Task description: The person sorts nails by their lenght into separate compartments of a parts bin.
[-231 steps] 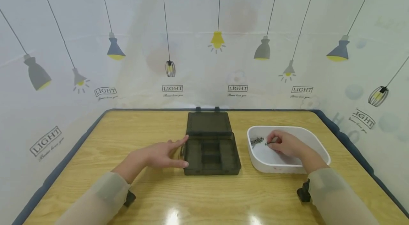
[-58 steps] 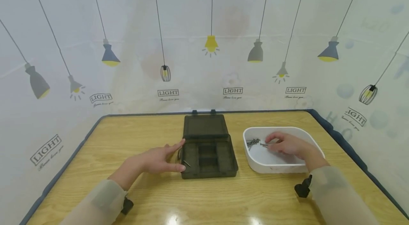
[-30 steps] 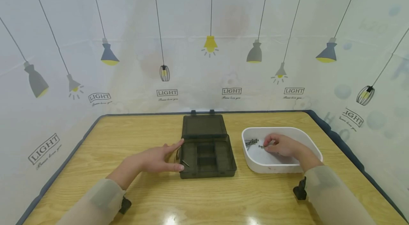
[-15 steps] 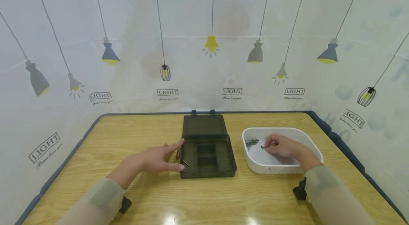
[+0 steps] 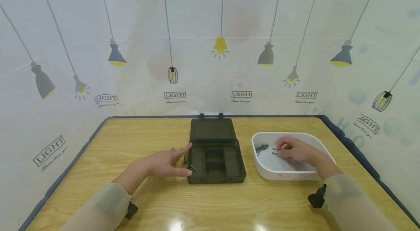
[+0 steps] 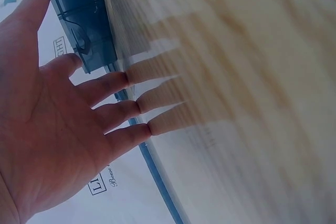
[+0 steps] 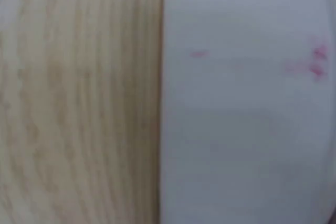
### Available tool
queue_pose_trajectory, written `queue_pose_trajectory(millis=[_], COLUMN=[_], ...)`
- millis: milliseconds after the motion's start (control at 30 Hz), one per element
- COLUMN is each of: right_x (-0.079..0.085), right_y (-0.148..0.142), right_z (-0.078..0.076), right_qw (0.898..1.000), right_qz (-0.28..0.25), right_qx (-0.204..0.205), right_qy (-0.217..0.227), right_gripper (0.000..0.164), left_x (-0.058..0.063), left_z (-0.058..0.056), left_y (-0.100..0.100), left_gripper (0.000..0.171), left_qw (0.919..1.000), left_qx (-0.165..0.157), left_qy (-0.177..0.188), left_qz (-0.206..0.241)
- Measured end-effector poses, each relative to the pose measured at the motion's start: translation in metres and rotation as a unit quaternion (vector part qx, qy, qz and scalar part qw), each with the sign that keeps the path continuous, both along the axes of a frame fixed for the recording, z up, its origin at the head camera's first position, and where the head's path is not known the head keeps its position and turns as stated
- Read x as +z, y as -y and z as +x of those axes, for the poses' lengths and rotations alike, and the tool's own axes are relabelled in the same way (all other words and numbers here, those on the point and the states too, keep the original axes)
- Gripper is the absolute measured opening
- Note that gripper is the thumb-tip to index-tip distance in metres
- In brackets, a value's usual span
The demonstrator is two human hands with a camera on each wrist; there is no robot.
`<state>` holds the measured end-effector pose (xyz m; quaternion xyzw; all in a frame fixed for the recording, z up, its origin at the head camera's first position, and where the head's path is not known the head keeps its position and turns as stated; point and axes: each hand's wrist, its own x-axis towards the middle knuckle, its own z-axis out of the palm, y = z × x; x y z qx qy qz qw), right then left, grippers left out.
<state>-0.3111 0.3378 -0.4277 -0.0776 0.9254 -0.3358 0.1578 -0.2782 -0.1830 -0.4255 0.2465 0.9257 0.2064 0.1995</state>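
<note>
A dark translucent compartment box [image 5: 214, 179] lies with its lid laid back. My left hand [image 5: 162, 164] touches its left side with thumb and index finger stretched out; the left wrist view shows this palm with the other fingers spread down to the table. In the left compartment lies a small screw [image 5: 193, 168]. My right hand [image 5: 296, 151] reaches into a white tray [image 5: 282, 175] and pinches small screws [image 5: 275, 153], whose ends stick out at the fingertips. A heap of screws [image 5: 261, 148] lies at the tray's left end. The right wrist view hides this hand.
A wooden table [image 5: 157, 202] carries the box and tray, with a strip of wood between them. Behind it hangs a white cloth [image 5: 197, 16] printed with lamps. Pink marks show on the tray's outer wall [image 7: 247, 129] in the right wrist view.
Since the oldest frame, a screw has appeared in the box's left compartment. My right hand stays over the tray, its fingers shifting on the screws. My left hand keeps its place at the box.
</note>
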Motion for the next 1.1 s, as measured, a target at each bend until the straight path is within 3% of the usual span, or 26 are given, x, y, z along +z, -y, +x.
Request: queue_pose_trajectory(millis=[267, 533, 733, 1100], right_x=[0.014, 0.021, 0.032, 0.044], right_y=[-0.004, 0.005, 0.024, 0.072], right_z=[0.011, 0.025, 0.034, 0.04], right_qw=[0.999, 0.993, 0.99, 0.986], right_qz=[-0.028, -0.109, -0.137, -0.159], right_qx=[-0.026, -0.029, -0.002, 0.003], right_qy=[-0.034, -0.027, -0.045, -0.059], right_gripper=[0.028, 0.04, 0.043, 0.036], left_x=[0.002, 0.002, 0.001, -0.001], left_z=[0.001, 0.0, 0.0, 0.0], left_y=[0.0, 0.0, 0.001, 0.001], left_gripper=[0.107, 0.107, 0.106, 0.105], left_qw=[1.0, 1.0, 1.0, 1.0], left_qx=[0.003, 0.003, 0.001, 0.005], left_qy=[-0.001, -0.001, 0.001, 0.006], left_qz=[0.002, 0.004, 0.003, 0.004])
